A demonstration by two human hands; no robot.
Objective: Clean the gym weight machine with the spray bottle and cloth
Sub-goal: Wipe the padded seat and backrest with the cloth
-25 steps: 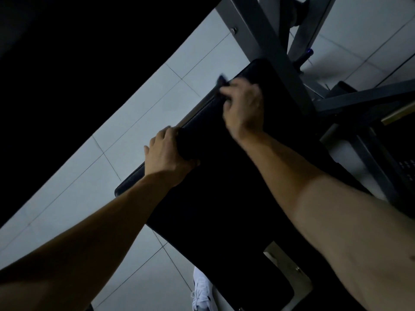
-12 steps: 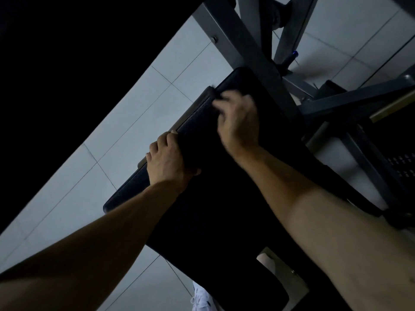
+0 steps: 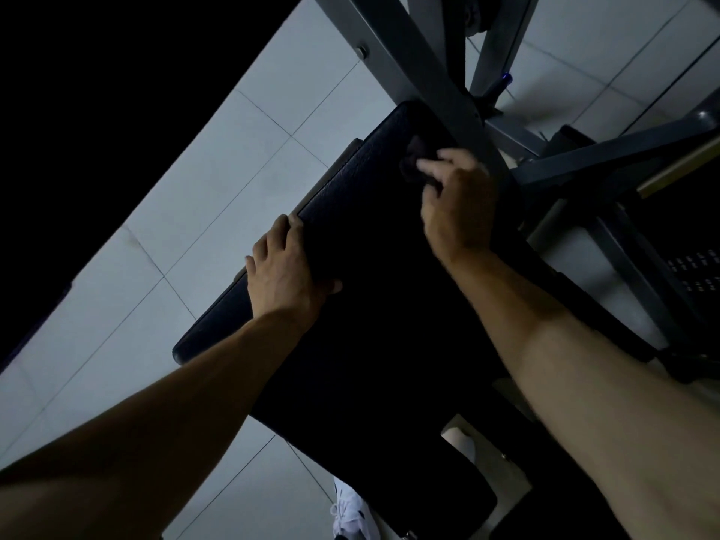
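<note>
A black padded seat [image 3: 374, 305] of the weight machine fills the middle of the head view. My left hand [image 3: 282, 267] grips the pad's left edge, fingers curled over the rim. My right hand [image 3: 456, 204] holds a dark cloth [image 3: 415, 159] bunched under its fingers and presses it on the pad's far end, close to the grey frame bar [image 3: 420, 72]. No spray bottle is in view.
Grey steel frame members [image 3: 607, 157] cross at the upper right, beside a dark weight stack [image 3: 697, 267]. Pale floor tiles [image 3: 233, 169] lie left of the pad. A white shoe [image 3: 350, 512] shows at the bottom. The upper left is black.
My right hand with the cloth has slid from the pad's left edge rightward to its far end by the frame bar. My left hand keeps its grip on the pad's edge.
</note>
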